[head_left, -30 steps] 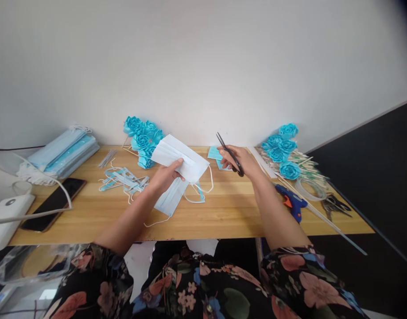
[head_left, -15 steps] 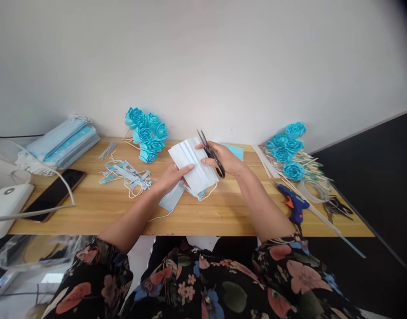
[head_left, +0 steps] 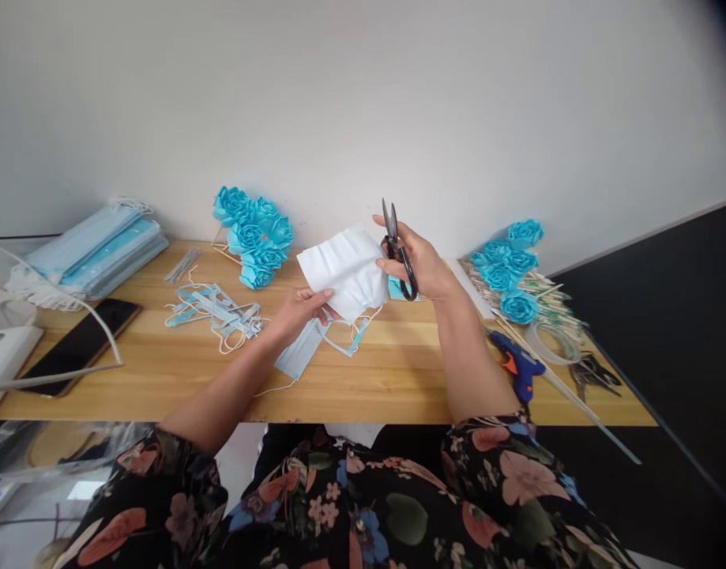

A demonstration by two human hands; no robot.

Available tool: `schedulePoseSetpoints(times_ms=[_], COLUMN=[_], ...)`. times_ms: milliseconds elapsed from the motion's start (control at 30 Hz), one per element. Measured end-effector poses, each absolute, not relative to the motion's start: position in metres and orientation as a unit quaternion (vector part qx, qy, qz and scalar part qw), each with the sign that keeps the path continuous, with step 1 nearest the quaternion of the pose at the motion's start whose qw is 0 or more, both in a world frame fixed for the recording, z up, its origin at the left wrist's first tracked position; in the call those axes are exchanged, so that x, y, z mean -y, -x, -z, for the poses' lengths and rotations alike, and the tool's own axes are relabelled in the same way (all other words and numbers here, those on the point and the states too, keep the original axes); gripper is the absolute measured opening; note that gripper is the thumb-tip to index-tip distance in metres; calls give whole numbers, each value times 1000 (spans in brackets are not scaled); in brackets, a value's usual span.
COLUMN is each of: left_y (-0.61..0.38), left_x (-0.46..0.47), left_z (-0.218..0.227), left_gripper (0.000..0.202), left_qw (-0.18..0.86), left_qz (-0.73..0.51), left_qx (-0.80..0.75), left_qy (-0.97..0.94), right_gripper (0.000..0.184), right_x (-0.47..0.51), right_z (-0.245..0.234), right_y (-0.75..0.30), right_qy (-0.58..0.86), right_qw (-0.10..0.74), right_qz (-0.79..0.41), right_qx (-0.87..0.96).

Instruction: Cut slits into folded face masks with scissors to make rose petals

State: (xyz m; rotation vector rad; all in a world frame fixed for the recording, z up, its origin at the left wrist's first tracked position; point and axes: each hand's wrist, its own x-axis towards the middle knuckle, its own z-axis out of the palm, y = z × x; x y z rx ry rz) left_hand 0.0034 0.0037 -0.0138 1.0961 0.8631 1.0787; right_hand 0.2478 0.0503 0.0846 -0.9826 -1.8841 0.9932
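Observation:
Above the middle of the table, a white sheet of mask fabric (head_left: 344, 269) is spread out, its surface lightly creased. My left hand (head_left: 306, 310) pinches its lower left corner between thumb and fingers. In my right hand (head_left: 419, 257) hang black-handled scissors (head_left: 405, 265), blades pointing up and slightly apart; the thumb of that hand is at the sheet's right edge. Under the sheet lie a pale blue mask piece (head_left: 303, 348) and a cut strip with an ear loop (head_left: 358, 336). A blue piece (head_left: 398, 288) lies behind the scissors.
Cut strips and loops (head_left: 217, 312) lie left of centre. Blue fabric flowers (head_left: 256, 237) and a mask stack (head_left: 93, 249) stand behind them, near a phone (head_left: 81, 348). To the right are more flowers (head_left: 508, 265), a glue gun (head_left: 520, 363), clear tape (head_left: 552, 344) and pliers (head_left: 593, 375).
The pleated fabric has been opened out into a wider, flatter sheet. My right hand has moved right and slightly up with the scissors; my left hand still holds the lower left corner.

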Motion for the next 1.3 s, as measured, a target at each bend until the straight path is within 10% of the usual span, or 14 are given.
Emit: schedulePoseSetpoints(times_ms=[933,1300], left_y=[-8,4], left_x=[-3,-5], left_z=[3,3], left_gripper=[46,53], left_qw=[613,615], left_qz=[-678,-623], left_qx=[-297,-323], left_qy=[-277,-359], right_gripper=[97,78], right_x=[-39,-37], right_z=[3,1], right_y=[-229,-243], right_qy=[363,412], right_qw=[415,476], right_qz=[-615,-480], right_qx=[564,611])
